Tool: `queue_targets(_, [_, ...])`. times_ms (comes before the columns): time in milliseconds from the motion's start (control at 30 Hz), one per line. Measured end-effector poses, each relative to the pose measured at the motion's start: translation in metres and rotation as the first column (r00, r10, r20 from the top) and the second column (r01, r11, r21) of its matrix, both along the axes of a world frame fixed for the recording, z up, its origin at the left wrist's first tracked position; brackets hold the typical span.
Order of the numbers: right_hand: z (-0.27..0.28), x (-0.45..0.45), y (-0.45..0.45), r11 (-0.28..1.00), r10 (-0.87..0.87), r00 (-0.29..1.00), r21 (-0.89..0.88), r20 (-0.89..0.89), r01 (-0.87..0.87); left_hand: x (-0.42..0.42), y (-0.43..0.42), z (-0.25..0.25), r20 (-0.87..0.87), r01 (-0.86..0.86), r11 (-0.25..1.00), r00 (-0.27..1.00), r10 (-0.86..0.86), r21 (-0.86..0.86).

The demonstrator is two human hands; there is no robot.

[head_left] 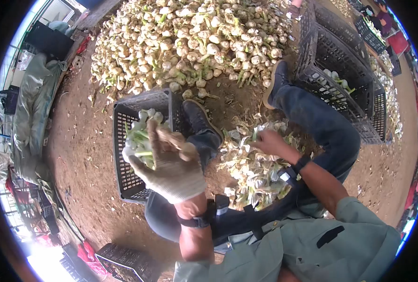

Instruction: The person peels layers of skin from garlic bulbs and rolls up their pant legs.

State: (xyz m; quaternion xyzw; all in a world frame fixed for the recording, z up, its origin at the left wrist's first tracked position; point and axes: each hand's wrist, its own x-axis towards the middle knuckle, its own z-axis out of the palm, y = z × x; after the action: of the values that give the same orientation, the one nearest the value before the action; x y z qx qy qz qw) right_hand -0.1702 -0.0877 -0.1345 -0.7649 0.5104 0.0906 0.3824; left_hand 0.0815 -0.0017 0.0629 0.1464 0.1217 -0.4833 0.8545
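Note:
My left hand [173, 164], in a dirty white glove, is raised over the black crate [119, 141] between the camera and its contents. Its fingers are spread and nothing shows between them. Trimmed white bulbs [150, 115] with green stems lie in that crate, partly hidden by the glove. My bare right hand [271, 143] has its fingers pressed together above a heap of peeled skins [251, 174] between my legs. Whatever it holds, if anything, is too small to make out.
A large pile of untrimmed bulbs [195, 47] spreads ahead. Black crates [331, 56] stand at the right, one with white bulbs inside. Covered bundles [30, 117] line the left side. Another crate [124, 261] lies at the lower left. A person [385, 21] is at the far upper right.

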Motion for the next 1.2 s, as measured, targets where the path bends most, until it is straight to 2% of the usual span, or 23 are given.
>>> queue_targets(67, [-0.023, 0.010, -0.033, 0.978, -0.087, 0.989, -0.179, 0.116, 0.107, -0.007, -0.003, -0.015, 0.198, 0.210, 0.978, 0.958, -0.207, 0.008])
queue_targets(100, [-0.029, 0.015, -0.053, 0.970, -0.085, 0.991, -0.220, 0.100, 0.105, -0.017, -0.010, -0.009, 0.148, 0.158, 0.974, 0.972, -0.183, 0.164])
queue_targets(200, [-0.068, 0.025, -0.122, 0.886, -0.071, 0.986, -0.444, 0.152, 0.132, -0.024, -0.018, -0.015, 0.126, 0.224, 0.941, 0.957, -0.262, 0.255])
queue_targets(267, [-0.076, 0.039, -0.163, 0.769, -0.041, 0.999, -0.638, 0.028, 0.050, -0.027, -0.022, -0.016, 0.215, 0.191, 0.924, 0.938, -0.271, 0.333])
queue_targets(300, [-0.081, 0.043, -0.185, 0.774, -0.035, 0.999, -0.632, 0.022, 0.041, -0.027, -0.021, -0.022, 0.260, 0.215, 0.929, 0.919, -0.297, 0.302])
queue_targets(367, [-0.093, 0.053, -0.230, 0.776, 0.112, 0.949, -0.570, -0.295, -0.269, -0.026, -0.020, -0.033, 0.285, 0.258, 0.938, 0.904, -0.319, 0.234])
queue_targets(400, [-0.100, 0.058, -0.248, 0.778, 0.121, 0.949, -0.566, -0.293, -0.273, -0.033, -0.032, -0.026, 0.316, 0.159, 0.892, 0.897, -0.310, 0.423])
queue_targets(467, [-0.112, 0.061, -0.275, 0.903, 0.126, 0.868, -0.307, -0.481, -0.301, -0.035, -0.031, -0.030, 0.324, 0.165, 0.864, 0.880, -0.347, 0.476])
queue_targets(500, [-0.140, 0.050, -0.280, 0.782, 0.128, 0.875, -0.496, -0.467, -0.379, -0.035, -0.032, -0.031, 0.326, 0.162, 0.863, 0.880, -0.346, 0.479])
queue_targets(533, [-0.134, 0.050, -0.274, 0.782, 0.133, 0.875, -0.494, -0.465, -0.381, -0.036, -0.031, -0.032, 0.299, 0.176, 0.850, 0.885, -0.358, 0.497])
queue_targets(567, [-0.126, 0.047, -0.263, 0.752, 0.126, 0.975, -0.624, -0.181, -0.212, -0.036, -0.028, -0.032, 0.270, 0.192, 0.837, 0.889, -0.370, 0.513])
queue_targets(600, [-0.114, 0.043, -0.251, 0.715, 0.132, 0.984, -0.699, 0.118, -0.012, -0.035, -0.026, -0.037, 0.321, 0.215, 0.856, 0.862, -0.393, 0.469])
queue_targets(633, [-0.104, 0.038, -0.244, 0.707, 0.137, 0.984, -0.707, 0.117, -0.015, -0.036, -0.023, -0.039, 0.348, 0.223, 0.845, 0.838, -0.421, 0.487])
queue_targets(700, [-0.080, 0.030, -0.222, 0.834, 0.019, 0.946, -0.527, 0.324, 0.164, -0.036, -0.020, -0.038, 0.378, 0.266, 0.819, 0.786, -0.489, 0.508])
queue_targets(733, [-0.054, 0.028, -0.204, 0.825, 0.024, 0.945, -0.540, 0.327, 0.166, -0.037, -0.020, -0.039, 0.395, 0.294, 0.800, 0.748, -0.533, 0.523])
queue_targets(767, [-0.014, 0.027, -0.180, 0.923, -0.116, 0.877, -0.274, 0.467, 0.269, -0.041, -0.020, -0.045, 0.444, 0.269, 0.804, 0.720, -0.533, 0.530])
queue_targets(800, [0.021, 0.026, -0.156, 0.946, -0.281, 0.783, 0.021, 0.555, 0.325, -0.046, -0.020, -0.051, 0.493, 0.243, 0.809, 0.688, -0.533, 0.535])
queue_targets(867, [0.066, 0.024, -0.116, 0.944, -0.265, 0.728, 0.018, 0.632, 0.329, -0.054, -0.021, -0.061, 0.562, 0.203, 0.817, 0.636, -0.529, 0.540])
queue_targets(933, [0.117, 0.024, -0.076, 0.953, -0.228, 0.674, 0.019, 0.702, 0.302, -0.059, -0.024, -0.094, 0.673, 0.232, 0.866, 0.551, -0.493, 0.443])
queue_targets(967, [0.136, 0.024, -0.059, 0.956, -0.271, 0.629, 0.128, 0.729, 0.264, -0.059, -0.023, -0.089, 0.645, 0.334, 0.839, 0.537, -0.544, 0.430])
queue_targets(1067, [0.169, 0.026, -0.020, 0.965, -0.260, 0.573, 0.187, 0.777, 0.184, -0.063, -0.016, -0.062, 0.565, 0.593, 0.741, 0.510, -0.648, 0.314])
queue_targets(1167, [0.177, 0.026, 0.004, 0.951, -0.283, 0.541, 0.158, 0.792, 0.266, -0.074, -0.010, -0.063, 0.618, 0.549, 0.768, 0.490, -0.615, 0.329])
queue_targets(1200, [0.177, 0.024, 0.010, 0.941, -0.302, 0.552, 0.152, 0.777, 0.301, -0.077, -0.010, -0.067, 0.700, 0.470, 0.833, 0.489, -0.521, 0.292])
